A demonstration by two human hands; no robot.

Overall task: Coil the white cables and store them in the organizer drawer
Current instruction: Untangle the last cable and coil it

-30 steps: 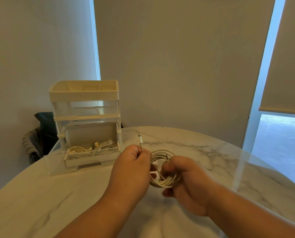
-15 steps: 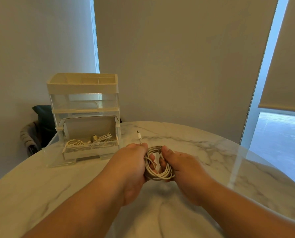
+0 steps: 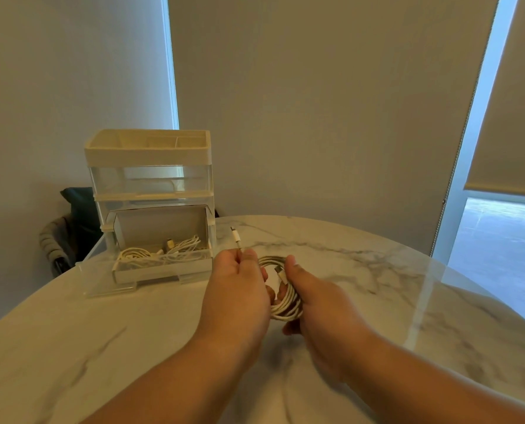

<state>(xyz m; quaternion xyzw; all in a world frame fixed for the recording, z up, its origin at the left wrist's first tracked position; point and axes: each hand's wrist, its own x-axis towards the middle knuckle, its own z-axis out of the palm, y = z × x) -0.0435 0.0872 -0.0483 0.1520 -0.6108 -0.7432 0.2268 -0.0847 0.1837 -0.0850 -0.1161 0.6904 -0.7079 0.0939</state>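
Nearest the camera, two bare forearms reach out over a round white marble table (image 3: 102, 347) with grey veining. The right hand (image 3: 316, 304) grips a coiled white cable (image 3: 286, 304): its thumb lies over the top of the loops and its fingers curl beneath them, so the bundle is held just above the tabletop between the two hands. One small white plug (image 3: 281, 274) of the cable rests across the coil beside that thumb. The left hand (image 3: 236, 289), seen from the back, touches the coil's left side and pinches the cable's free end between thumb and forefinger; the short length sticks up past the knuckles and ends in a second connector (image 3: 233, 234) pointing away from the person. Beyond the left hand, toward the table's far left edge, stands a white and clear plastic desk organizer (image 3: 148, 154) with a divided tray on top. Its bottom drawer (image 3: 160, 269) is pulled out toward the person, and more white cables (image 3: 163, 254) lie loosely bundled inside it. A clear plastic panel (image 3: 102, 281) lies flat on the table at the drawer's front left. Behind the table on the left, a chair (image 3: 50, 240) carries a dark garment (image 3: 77, 209). Pale roller blinds (image 3: 316, 102) cover the wall behind, with daylight showing at their edges and through the uncovered glass at the far right.
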